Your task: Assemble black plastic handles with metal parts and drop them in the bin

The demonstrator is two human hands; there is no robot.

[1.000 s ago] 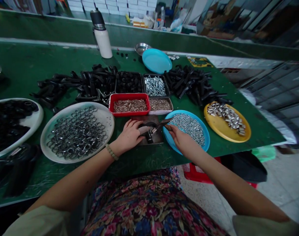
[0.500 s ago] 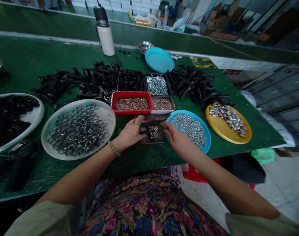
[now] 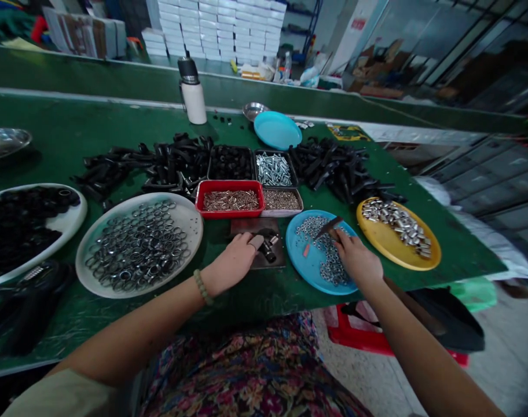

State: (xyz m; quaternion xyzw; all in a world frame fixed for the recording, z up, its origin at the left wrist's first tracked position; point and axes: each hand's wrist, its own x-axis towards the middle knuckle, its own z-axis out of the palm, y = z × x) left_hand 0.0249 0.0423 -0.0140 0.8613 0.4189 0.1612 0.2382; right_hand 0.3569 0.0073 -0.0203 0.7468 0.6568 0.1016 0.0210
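Observation:
My left hand point(image 3: 235, 262) is closed on a small black part with a metal piece point(image 3: 268, 245), pressed down on a dark metal plate point(image 3: 259, 227) at the table's front. My right hand point(image 3: 355, 256) hovers over the blue plate point(image 3: 305, 267) of small silver nuts and pinches a thin dark tool point(image 3: 327, 227) whose tip points up and left over the nuts.
A red tray of pins point(image 3: 229, 200), a tray of tiny parts point(image 3: 282, 200), screws point(image 3: 272, 168), a white plate of metal rings point(image 3: 138, 238), a yellow plate of sleeves point(image 3: 398, 229), black part piles point(image 3: 337, 165), a flask point(image 3: 193, 92) and an empty blue plate point(image 3: 277, 128) crowd the green table point(image 3: 47, 127).
My right hand left the black part and moved right onto the blue plate of nuts, carrying the thin tool. The left hand stayed on the part at the metal plate. The view tilted up.

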